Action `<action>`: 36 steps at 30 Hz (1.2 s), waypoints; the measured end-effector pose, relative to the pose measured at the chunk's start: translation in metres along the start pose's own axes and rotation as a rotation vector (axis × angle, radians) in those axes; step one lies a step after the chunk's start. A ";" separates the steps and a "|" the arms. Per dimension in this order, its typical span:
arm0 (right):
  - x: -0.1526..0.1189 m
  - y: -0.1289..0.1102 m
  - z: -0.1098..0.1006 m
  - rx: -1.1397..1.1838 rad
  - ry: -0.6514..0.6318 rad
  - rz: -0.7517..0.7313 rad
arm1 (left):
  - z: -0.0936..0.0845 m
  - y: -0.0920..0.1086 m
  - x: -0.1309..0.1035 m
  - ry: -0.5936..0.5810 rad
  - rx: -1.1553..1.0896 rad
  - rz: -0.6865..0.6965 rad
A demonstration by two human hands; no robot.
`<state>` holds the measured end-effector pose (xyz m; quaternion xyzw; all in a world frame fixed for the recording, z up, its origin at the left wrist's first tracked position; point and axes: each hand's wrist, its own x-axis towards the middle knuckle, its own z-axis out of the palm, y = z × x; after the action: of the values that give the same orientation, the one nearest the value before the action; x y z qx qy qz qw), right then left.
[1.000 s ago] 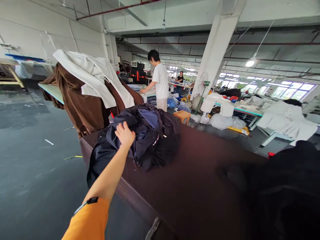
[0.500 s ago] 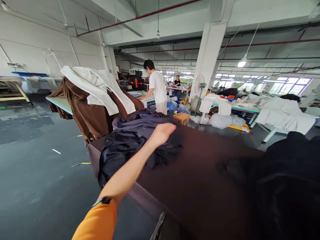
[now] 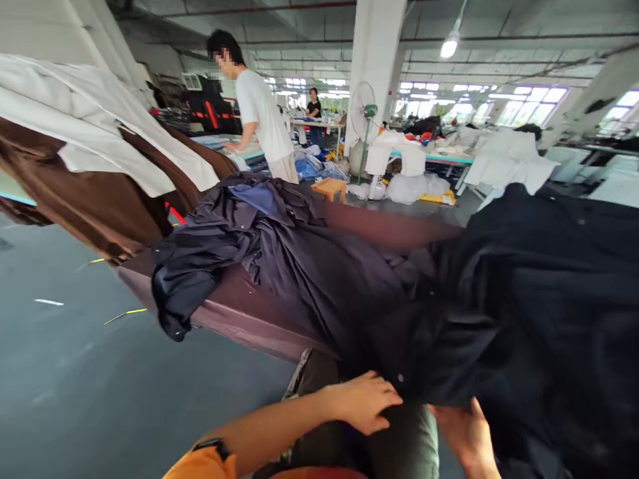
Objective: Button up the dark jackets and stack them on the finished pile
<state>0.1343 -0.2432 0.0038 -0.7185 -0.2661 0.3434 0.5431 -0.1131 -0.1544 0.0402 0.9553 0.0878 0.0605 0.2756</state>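
Observation:
A dark buttoned garment (image 3: 319, 266) stretches across the brown-covered table (image 3: 239, 299) to its front edge, by my lap. My left hand (image 3: 367, 402) is at the garment's near edge beside a small round button (image 3: 400, 378), its fingers slightly bent and the thumb apart. Further right, my right hand (image 3: 464, 429) holds the lower edge of the cloth, thumb on top and fingers partly hidden beneath. A second heap of dark cloth (image 3: 564, 286) lies at the right; where it parts from the held garment I cannot tell.
Brown and white cloth (image 3: 150, 150) hangs over a table at the left. A person in a white shirt (image 3: 264, 113) stands beyond it. Behind the table are a wooden stool (image 3: 329, 188), a fan (image 3: 367, 110) and plastic bags (image 3: 417, 188).
My left hand has come back from the far pile to the near edge. The dark garment now spreads toward me over the table. My right hand has come into view, and the camera has tilted down.

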 end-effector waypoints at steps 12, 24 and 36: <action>-0.073 0.021 0.013 0.334 -0.071 0.102 | -0.015 -0.054 0.005 0.309 0.020 -0.444; -0.143 -0.073 0.038 -0.134 -0.078 -0.632 | -0.046 0.030 -0.016 0.561 -0.543 -0.331; -0.168 -0.102 0.051 -0.607 -0.269 -0.901 | -0.039 0.077 -0.054 0.658 -0.656 -0.412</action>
<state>-0.0112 -0.3118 0.1277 -0.6077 -0.7008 0.0741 0.3663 -0.1616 -0.2090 0.1103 0.7115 0.3331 0.3270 0.5252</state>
